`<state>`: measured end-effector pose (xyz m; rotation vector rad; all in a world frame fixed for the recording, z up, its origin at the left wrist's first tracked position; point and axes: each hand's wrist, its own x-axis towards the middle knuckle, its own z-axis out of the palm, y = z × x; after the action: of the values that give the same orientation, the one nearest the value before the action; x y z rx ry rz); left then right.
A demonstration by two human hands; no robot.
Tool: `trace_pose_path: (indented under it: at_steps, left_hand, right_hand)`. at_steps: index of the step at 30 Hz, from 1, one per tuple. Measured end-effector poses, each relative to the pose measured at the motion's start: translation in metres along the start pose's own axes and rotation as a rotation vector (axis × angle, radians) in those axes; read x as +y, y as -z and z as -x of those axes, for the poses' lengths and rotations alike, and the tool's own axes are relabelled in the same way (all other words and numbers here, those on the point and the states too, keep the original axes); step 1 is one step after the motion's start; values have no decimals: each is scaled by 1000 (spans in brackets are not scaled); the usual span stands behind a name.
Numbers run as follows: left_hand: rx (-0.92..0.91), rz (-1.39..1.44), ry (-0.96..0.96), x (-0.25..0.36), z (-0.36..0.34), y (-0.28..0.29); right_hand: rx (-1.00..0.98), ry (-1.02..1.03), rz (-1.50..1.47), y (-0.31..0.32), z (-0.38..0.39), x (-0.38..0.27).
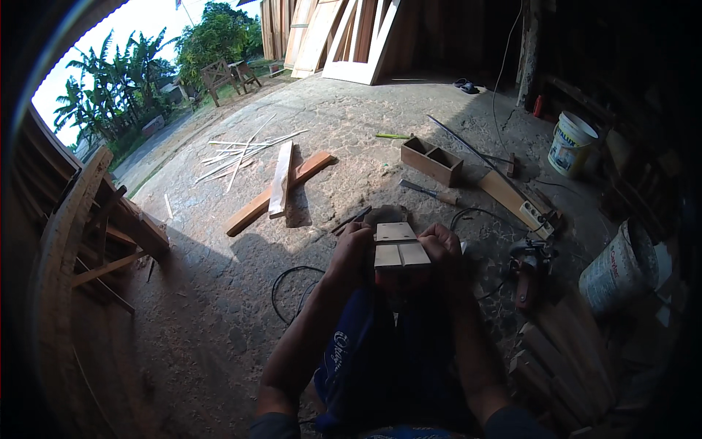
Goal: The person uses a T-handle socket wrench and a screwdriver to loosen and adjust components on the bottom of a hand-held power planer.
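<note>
In front of my lap, an electric planer (402,254) sits upside down, its pale sole plates facing up. A dark slot crosses between the two plates; the nearer one has a groove, the farther one small holes. Part of a red body shows below. My left hand (354,240) is closed at the left edge by the slot, and my right hand (442,245) grips the opposite edge. Shadow hides most of the fingers. Just beyond lies a chisel (428,192) with a wooden handle, near an open two-compartment wooden box (431,162).
Crossed boards (279,186) and thin strips (238,154) lie ahead to the left. A power strip (537,217) rests on a plank at right, above a dark power tool (530,267). Two buckets (572,144) (618,267) stand farther right. A black cord (281,282) curls left of me.
</note>
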<state>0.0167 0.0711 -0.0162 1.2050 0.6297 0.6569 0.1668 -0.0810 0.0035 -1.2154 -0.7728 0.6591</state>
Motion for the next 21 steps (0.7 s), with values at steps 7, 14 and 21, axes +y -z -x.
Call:
trace_pose_path:
  at_steps: [7, 14, 21]
  left_hand:
    - [-29, -49, -136, -20, -2, 7]
    - [-40, -125, -141, -23, -9, 11]
    - [27, -184, -160, -7, 7, -1]
  right_hand:
    - [-13, 2, -5, -2, -1, 4]
    - [-14, 4, -1, -2, -1, 2]
    - [-8, 6, -11, -2, 0, 1]
